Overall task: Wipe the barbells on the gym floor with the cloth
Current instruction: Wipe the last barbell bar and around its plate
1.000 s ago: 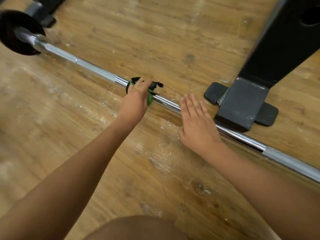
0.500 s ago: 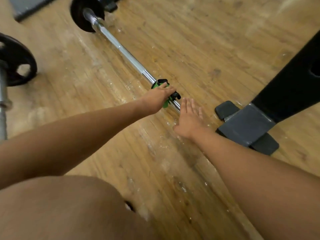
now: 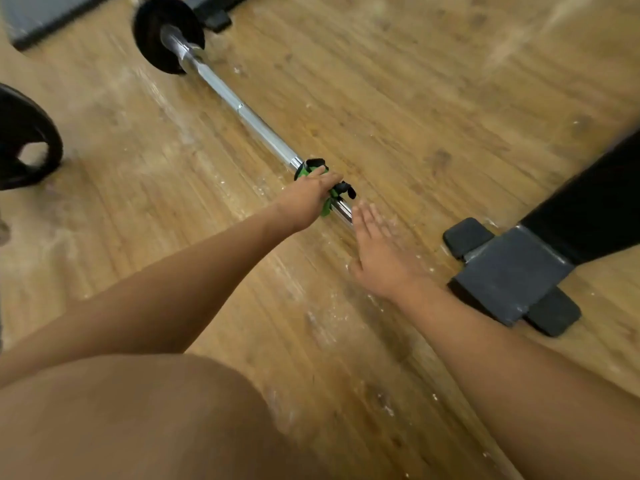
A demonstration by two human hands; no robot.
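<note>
Crouched over a long chrome steel barbell lying on the worn wooden plank floor, running from 11 o'clock, capped there by a round black weight plate, down to centre frame and then hidden under the right forearm toward 5 o'clock. Grips a green and black cloth round the shaft at centre with the left hand: fingers curled over the top, tips hidden on the far side. Rests the right hand flat over the bar just beside the cloth, on its 5 o'clock side, fingers straight and pressed together.

Likely heavy and fully rigid, so no lifting called for; better left on the floor and steadied against rolling with a flat palm. Shiny and smooth near the grip, so probably slippery under fabric; duller toward the plate, possibly knurled and prone to drag, though too blurred to tell. Soft, light, easily bunched cloth: best held wrapped right round the shaft and slid lengthwise.

Open run of bare shaft toward 11 o'clock, ending at the sleeve collar and plate; worth slowing there to spare the knuckles. At 4 o'clock, a dark grey steel rack foot with black rubber pads, near the line of the bar; probably little clearance for a fist on that side. At 9 o'clock, well apart, a second black plate. At 7 o'clock, a bare knee low in frame.
</note>
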